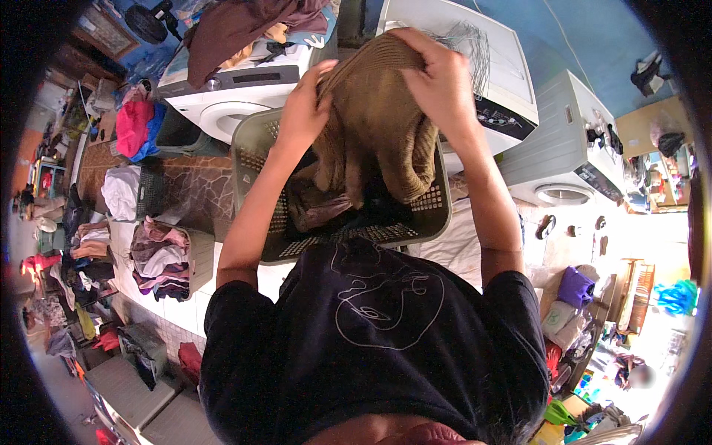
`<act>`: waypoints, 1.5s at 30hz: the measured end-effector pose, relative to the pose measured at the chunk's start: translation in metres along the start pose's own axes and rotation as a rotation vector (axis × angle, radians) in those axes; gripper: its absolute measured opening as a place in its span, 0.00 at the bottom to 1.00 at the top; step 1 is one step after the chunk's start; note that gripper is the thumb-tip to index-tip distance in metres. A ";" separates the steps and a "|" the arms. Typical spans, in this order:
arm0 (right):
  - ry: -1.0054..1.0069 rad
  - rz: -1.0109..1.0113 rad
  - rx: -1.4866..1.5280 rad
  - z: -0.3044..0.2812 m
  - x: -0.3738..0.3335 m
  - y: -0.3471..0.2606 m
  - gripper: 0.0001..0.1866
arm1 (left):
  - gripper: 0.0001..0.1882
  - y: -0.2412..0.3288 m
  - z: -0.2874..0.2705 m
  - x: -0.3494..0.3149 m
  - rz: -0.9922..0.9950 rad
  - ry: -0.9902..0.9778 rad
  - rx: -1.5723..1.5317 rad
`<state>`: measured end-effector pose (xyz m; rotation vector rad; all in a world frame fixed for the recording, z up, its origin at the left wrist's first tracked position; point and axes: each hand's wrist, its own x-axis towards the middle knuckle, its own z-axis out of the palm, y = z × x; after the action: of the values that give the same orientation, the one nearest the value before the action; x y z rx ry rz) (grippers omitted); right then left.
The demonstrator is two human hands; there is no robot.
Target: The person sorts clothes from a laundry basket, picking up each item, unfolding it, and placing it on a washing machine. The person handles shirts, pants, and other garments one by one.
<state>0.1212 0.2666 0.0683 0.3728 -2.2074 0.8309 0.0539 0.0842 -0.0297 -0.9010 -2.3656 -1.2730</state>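
Observation:
A brown ribbed knit garment (371,93) hangs between my two hands. My left hand (305,110) pinches its upper left edge. My right hand (439,83) grips the upper right edge, with the fingers partly hidden by the knit. The garment's lower folds drop into a grey-green plastic laundry basket (245,167) with perforated walls. Inside the basket, under the knit, lie dark clothes (382,211) and a greyish-brown piece of cloth (322,213); where one ends and the other begins is hard to make out.
Beyond the basket stand a front-loading washing machine (245,96) heaped with cloth and another white machine (397,15) with wire on top. A third machine (552,148) is at the right. On the left floor are a basket of folded clothes (196,259) and a white cloth (122,191) in a dark crate.

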 end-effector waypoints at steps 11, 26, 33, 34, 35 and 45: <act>0.239 0.583 -0.022 -0.078 -0.015 0.079 0.15 | 0.12 -0.096 -0.015 -0.064 -0.370 0.056 -0.051; -0.929 0.967 0.245 0.019 -0.086 0.265 0.09 | 0.33 -0.140 0.003 -0.104 -0.818 -0.756 -0.039; 0.152 0.510 -0.486 0.026 -0.014 0.473 0.08 | 0.19 -0.157 0.083 -0.191 -0.757 -0.727 0.063; 0.161 0.647 -0.532 0.024 -0.007 0.495 0.08 | 0.18 -0.161 0.087 -0.197 -0.736 -0.823 -0.024; 0.138 0.642 -0.582 0.021 -0.002 0.514 0.07 | 0.16 -0.160 0.092 -0.207 -0.571 -0.704 -0.016; -0.101 1.002 -0.751 0.028 0.032 0.590 0.25 | 0.30 -0.144 0.107 -0.235 -1.087 -1.191 -0.130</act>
<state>-0.2035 0.6892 -0.1882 -1.1427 -2.5608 0.3593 0.1395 0.0246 -0.3065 -0.3243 -4.1105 -1.3826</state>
